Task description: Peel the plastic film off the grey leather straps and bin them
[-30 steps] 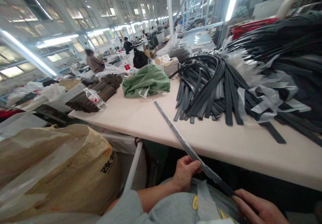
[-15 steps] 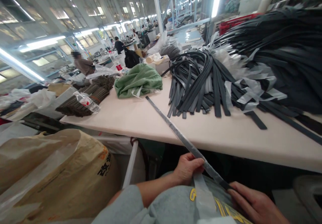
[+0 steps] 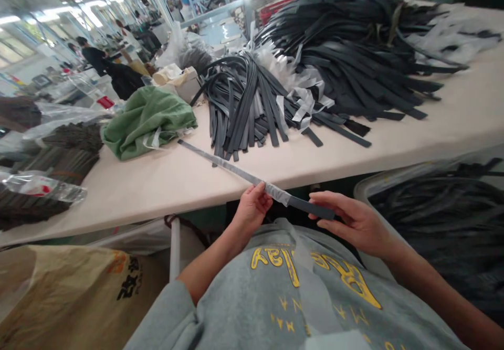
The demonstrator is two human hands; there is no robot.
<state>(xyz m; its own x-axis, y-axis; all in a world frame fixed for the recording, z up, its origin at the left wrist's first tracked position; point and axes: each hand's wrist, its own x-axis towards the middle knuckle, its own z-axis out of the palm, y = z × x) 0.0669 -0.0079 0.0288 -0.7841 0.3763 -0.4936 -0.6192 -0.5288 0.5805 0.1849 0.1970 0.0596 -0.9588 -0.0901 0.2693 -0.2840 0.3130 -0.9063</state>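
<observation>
1. Bench (image 3: 169,179): beyond both hands.
2. Dark strip (image 3: 280,195): slants from over the bench to the right hand (image 3: 350,221).
3. Right hand: angled in from lower right, grip parted around the strip's near end.
4. Left hand (image 3: 254,205): grip pinched tight on mid-strip.

Dark strip (image 3: 236,170) smooth, matt; film wrap (image 3: 277,194) wrinkled, translucent; green cloth (image 3: 149,119) creased; bottle (image 3: 43,186) glossy plastic

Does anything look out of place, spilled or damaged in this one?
A clear bottle with a red label lies on its side on the brown strips at the left of the table, seemingly an odd spot. No spill shows, and the dark strip in the left hand shows no evident damage.
</observation>
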